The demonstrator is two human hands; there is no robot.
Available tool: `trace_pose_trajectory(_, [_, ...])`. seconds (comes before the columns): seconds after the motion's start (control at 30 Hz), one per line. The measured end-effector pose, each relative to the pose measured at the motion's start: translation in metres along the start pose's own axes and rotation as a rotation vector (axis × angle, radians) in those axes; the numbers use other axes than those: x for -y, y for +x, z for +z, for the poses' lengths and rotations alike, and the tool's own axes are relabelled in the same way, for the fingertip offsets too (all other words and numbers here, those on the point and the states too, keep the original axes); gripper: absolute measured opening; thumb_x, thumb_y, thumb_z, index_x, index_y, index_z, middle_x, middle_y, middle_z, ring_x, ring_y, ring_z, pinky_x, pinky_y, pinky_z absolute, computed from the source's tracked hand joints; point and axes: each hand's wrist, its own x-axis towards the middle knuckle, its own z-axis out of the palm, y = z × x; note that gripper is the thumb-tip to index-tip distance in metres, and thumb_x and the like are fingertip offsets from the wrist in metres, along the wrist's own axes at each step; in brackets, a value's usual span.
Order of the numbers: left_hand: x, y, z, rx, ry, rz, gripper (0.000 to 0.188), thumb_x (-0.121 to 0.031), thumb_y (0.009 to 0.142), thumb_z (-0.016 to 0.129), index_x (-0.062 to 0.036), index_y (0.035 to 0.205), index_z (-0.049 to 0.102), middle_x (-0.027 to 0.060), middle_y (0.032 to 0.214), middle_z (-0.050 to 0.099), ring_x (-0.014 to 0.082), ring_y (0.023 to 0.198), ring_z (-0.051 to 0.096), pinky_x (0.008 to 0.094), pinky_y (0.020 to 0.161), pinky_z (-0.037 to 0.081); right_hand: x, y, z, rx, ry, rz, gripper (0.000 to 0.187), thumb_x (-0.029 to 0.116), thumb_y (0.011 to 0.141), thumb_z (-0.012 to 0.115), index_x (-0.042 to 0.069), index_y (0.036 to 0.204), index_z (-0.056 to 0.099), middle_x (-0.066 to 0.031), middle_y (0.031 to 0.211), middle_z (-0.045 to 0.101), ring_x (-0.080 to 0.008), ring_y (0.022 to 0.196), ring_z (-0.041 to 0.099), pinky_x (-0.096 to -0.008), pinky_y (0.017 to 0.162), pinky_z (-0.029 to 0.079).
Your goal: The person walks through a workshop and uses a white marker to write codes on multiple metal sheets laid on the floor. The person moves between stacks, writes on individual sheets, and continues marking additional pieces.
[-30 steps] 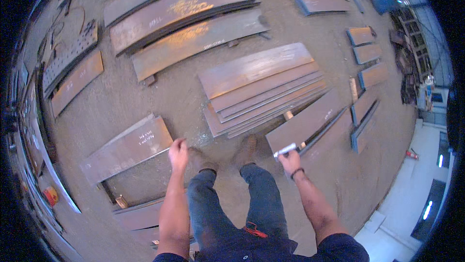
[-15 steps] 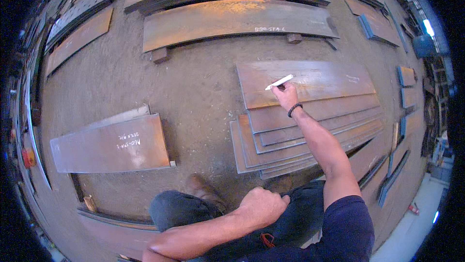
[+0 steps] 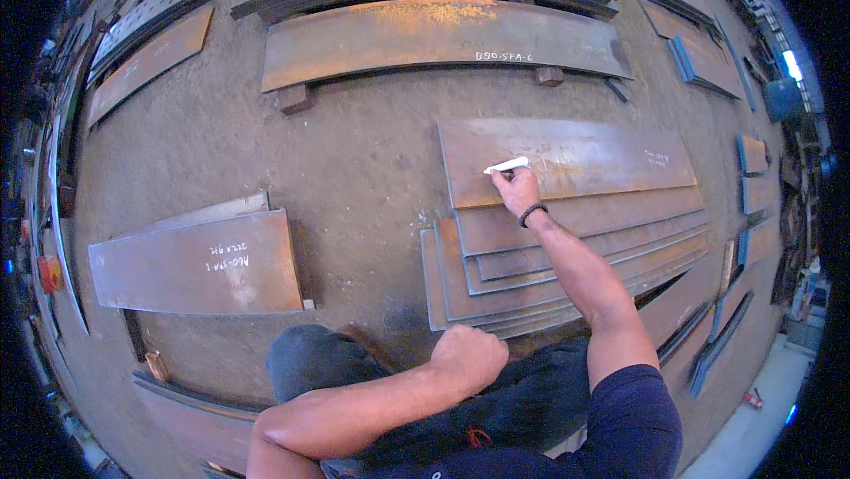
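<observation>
My right hand [image 3: 517, 190], with a dark beaded bracelet at the wrist, pinches a white marker [image 3: 510, 165]. It is over the left part of a brownish steel plate [image 3: 611, 147]; whether the tip touches the metal I cannot tell. Faint white writing shows near that plate's right end. Below it, several more plates [image 3: 513, 235] lie fanned out in an overlapping stack, partly behind my right forearm. My left hand [image 3: 471, 359] is curled into a fist above my thigh, and its inside is hidden.
At left, a plate with white writing [image 3: 195, 262] rests on another. Long rusty plates [image 3: 425, 41] lie ahead on small blocks [image 3: 295, 98]. Further plate stacks [image 3: 704, 67] line the right side. My bent knee [image 3: 310, 359] is at the lower left of the near stack.
My right hand has shifted slightly down and left with the marker, which now lies flatter. My left fist has moved a little left. The view has shifted slightly.
</observation>
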Motion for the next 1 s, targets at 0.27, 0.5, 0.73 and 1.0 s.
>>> trace_pose_trajectory(0.27, [0.014, 0.002, -0.023, -0.068, 0.006, -0.045, 0.020, -0.015, 0.089, 0.055, -0.0073, 0.103, 0.067, 0.0144, 0.084, 0.072, 0.0314, 0.078, 0.073, 0.0461, 0.061, 0.058, -0.003, -0.007, -0.002, 0.033, 0.054, -0.012, 0.025, 0.025, 0.082, 0.071, 0.003, 0.093, 0.072, -0.0139, 0.082, 0.073, -0.0217, 0.077, 0.070, -0.0354, 0.069, 0.054])
trace_pose_trajectory(0.5, [0.015, 0.008, -0.022, -0.009, -0.003, -0.030, 0.020, -0.015, 0.090, 0.054, -0.0066, 0.103, 0.067, 0.0148, 0.086, 0.072, 0.0317, 0.081, 0.073, 0.0464, 0.063, 0.059, -0.007, -0.004, 0.001, 0.007, -0.007, 0.006, 0.024, 0.024, 0.082, 0.071, 0.005, 0.096, 0.072, -0.0118, 0.084, 0.073, -0.0215, 0.081, 0.070, -0.0353, 0.072, 0.054])
trace_pose_trajectory(0.73, [0.013, 0.009, -0.020, -0.022, -0.003, -0.028, 0.019, -0.015, 0.090, 0.054, -0.0066, 0.102, 0.067, 0.0146, 0.085, 0.072, 0.0321, 0.081, 0.072, 0.0468, 0.063, 0.058, 0.003, -0.010, -0.008, 0.012, -0.121, 0.109, 0.021, 0.018, 0.080, 0.070, 0.004, 0.095, 0.071, -0.0067, 0.082, 0.072, -0.0137, 0.073, 0.065, -0.0305, 0.066, 0.051])
trace_pose_trajectory(1.0, [0.013, 0.010, -0.014, -0.061, 0.004, -0.036, 0.020, -0.015, 0.089, 0.054, -0.0068, 0.101, 0.068, 0.0153, 0.084, 0.072, 0.0322, 0.079, 0.072, 0.0467, 0.062, 0.058, -0.003, -0.008, -0.006, -0.046, 0.043, 0.031, 0.020, 0.023, 0.081, 0.071, 0.007, 0.092, 0.073, -0.0100, 0.082, 0.073, -0.0219, 0.077, 0.070, -0.0347, 0.069, 0.054])
